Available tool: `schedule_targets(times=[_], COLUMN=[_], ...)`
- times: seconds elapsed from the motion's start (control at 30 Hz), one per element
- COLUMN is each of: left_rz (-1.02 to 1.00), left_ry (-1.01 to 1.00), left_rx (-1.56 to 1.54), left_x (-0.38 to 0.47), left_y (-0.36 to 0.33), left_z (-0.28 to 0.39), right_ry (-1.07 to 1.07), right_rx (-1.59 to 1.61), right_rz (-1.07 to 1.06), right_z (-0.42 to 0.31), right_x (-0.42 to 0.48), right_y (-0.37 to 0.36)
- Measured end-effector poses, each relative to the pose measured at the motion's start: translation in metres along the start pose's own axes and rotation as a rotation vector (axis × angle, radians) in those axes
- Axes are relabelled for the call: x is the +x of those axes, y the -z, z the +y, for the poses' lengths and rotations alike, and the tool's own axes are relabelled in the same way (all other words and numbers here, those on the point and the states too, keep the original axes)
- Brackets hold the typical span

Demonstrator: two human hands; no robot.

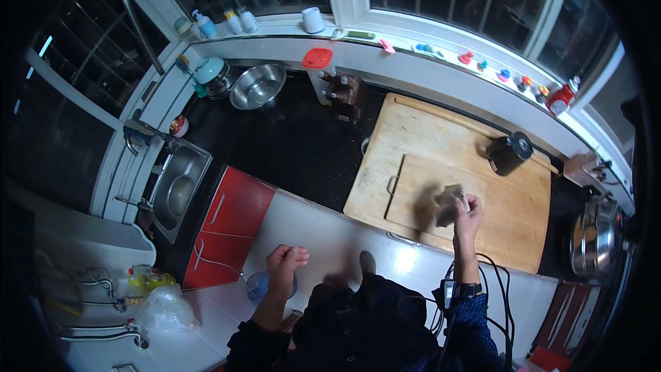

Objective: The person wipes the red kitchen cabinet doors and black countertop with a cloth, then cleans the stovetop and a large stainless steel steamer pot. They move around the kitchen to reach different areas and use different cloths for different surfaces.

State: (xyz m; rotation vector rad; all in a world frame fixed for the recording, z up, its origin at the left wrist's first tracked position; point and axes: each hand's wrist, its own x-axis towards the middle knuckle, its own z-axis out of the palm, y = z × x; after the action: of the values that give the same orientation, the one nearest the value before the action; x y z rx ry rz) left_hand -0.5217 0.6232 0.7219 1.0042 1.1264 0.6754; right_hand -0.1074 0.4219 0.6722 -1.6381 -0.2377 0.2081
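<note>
My right hand (469, 213) is pinched around a crumpled greyish-brown cloth (450, 205), slightly blurred, over a small wooden cutting board (413, 181). That board lies on a large wooden board (384, 134) on the black counter. My left hand (287, 264) is away from the counter, above the floor, with its fingers curled and nothing visible in it; whether they are fully closed is hard to tell. A black electric kettle (508, 153) stands on the large board, with a wooden rolling pin (439, 107) along the board's far edge.
A brown knife block (347, 98) and a steel basin (258, 87) stand at the back of the counter (304, 150). The steel sink (181, 186) is at left, a steel pot (594, 235) at right. Dark cables (508, 299) hang beside my right arm. A water jug (258, 287) stands on the floor.
</note>
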Motion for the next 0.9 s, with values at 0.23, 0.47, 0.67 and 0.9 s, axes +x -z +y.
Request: schedule_targets(times=[0.23,0.47,0.67,0.9], left_rz=[0.023,0.13,-0.205,-1.546], left_ry=[-0.009,-0.382,-0.511,-0.662], left_rx=[0.275,0.3,0.348,0.599], left_x=[0.056,0.18,0.259,0.195], left_y=[0.047,0.15,0.134,-0.055], left_z=[0.054,0.142,0.208,0.285], right_ry=[0.089,-0.325,-0.301,-0.21], right_rx=[-0.427,0.054,0.277,0.877], right_rz=[-0.118,0.055,0.1,0.327], right_z=[0.081,0.09,0.015,-0.131], right_x=[0.026,0.024,-0.031,-0.007], right_y=[-0.026,-0.037,-0.105,-0.273])
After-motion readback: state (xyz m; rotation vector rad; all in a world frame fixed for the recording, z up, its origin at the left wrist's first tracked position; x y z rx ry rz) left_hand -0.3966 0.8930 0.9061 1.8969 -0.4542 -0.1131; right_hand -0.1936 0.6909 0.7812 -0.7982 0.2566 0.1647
